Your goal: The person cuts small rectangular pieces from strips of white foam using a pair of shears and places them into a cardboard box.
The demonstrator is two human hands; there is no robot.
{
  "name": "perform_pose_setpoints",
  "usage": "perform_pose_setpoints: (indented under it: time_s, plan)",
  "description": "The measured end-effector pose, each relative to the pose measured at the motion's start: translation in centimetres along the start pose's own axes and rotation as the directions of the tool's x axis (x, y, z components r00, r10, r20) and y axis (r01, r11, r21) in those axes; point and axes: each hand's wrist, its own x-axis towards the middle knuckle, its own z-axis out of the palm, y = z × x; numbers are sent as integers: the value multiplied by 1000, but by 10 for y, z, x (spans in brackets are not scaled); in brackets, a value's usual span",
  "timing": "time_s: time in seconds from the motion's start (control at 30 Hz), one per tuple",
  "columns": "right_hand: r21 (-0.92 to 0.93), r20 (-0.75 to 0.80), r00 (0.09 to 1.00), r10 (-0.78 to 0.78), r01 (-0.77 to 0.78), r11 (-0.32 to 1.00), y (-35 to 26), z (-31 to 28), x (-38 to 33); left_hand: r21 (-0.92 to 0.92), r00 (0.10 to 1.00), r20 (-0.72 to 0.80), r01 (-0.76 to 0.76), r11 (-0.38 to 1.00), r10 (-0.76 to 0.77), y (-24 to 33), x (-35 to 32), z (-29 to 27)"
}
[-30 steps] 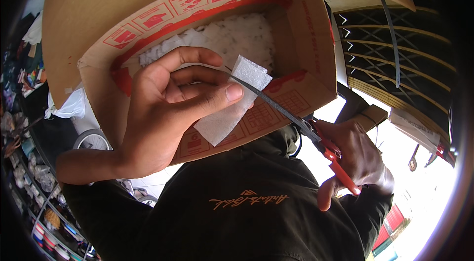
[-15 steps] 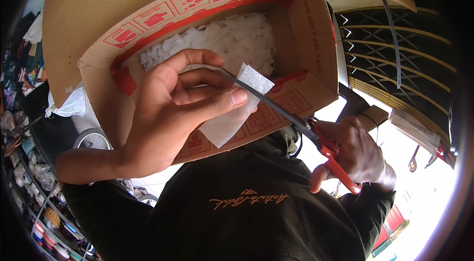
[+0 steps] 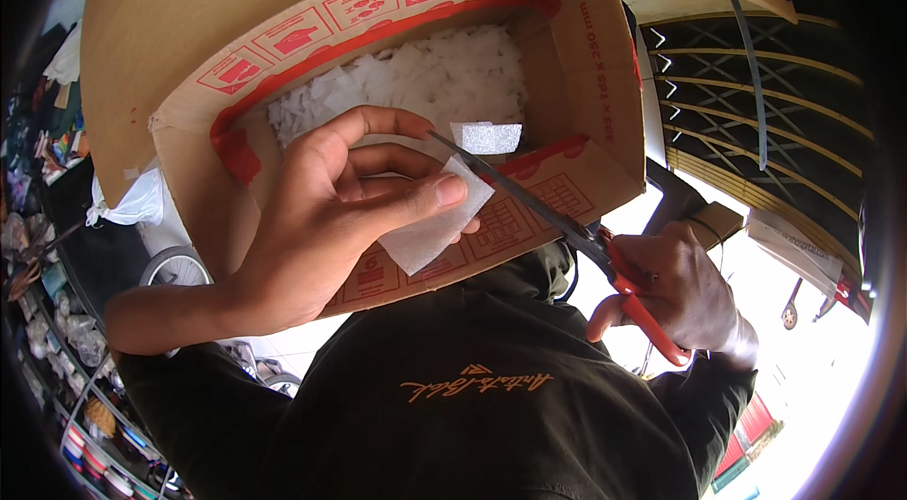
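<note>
Left hand (image 3: 331,216) pinches a thin white translucent sheet (image 3: 430,231) between thumb and fingers, just near of the open brown cardboard box with red markings (image 3: 586,75); right hand (image 3: 685,287) is closed through the handles of red-handled metal scissors (image 3: 567,231), blades nearly shut at the sheet's far edge. A small white cut rectangle (image 3: 487,136) sits just beyond the blades, over the white cut pieces (image 3: 425,79) heaped inside the box.

My left hand (image 3: 326,216) hides most of the white foam sheet (image 3: 430,231). Right hand (image 3: 680,287) covers the scissors' (image 3: 567,231) red handle loops, so finger placement is unclear. The cardboard box (image 3: 198,46) has its far flap cut off. Clutter at far left (image 3: 38,245) too dark to identify.
</note>
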Motion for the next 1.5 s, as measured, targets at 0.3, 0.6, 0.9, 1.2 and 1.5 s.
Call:
perform_pose_setpoints:
  time_s: [0.3,0.6,0.9,1.2,1.5]
  plan:
    - [-35,42,999,-12,14,999,10,-5,-8,94,995,-32,-88,992,91,-4,-2,-9]
    - [-45,-121,956,-268,264,963,1,0,-8,83,963,-69,-254,964,260,0,-4,-4]
    - [93,40,987,-154,150,984,10,2,-2,45,957,-72,-280,959,282,-3,-7,-1]
    - [100,30,993,-111,107,989,9,1,-3,73,952,-25,-304,950,306,0,-9,-1]
    - [105,54,998,-43,37,994,6,-3,-2,44,968,-41,-247,968,248,6,-10,1]
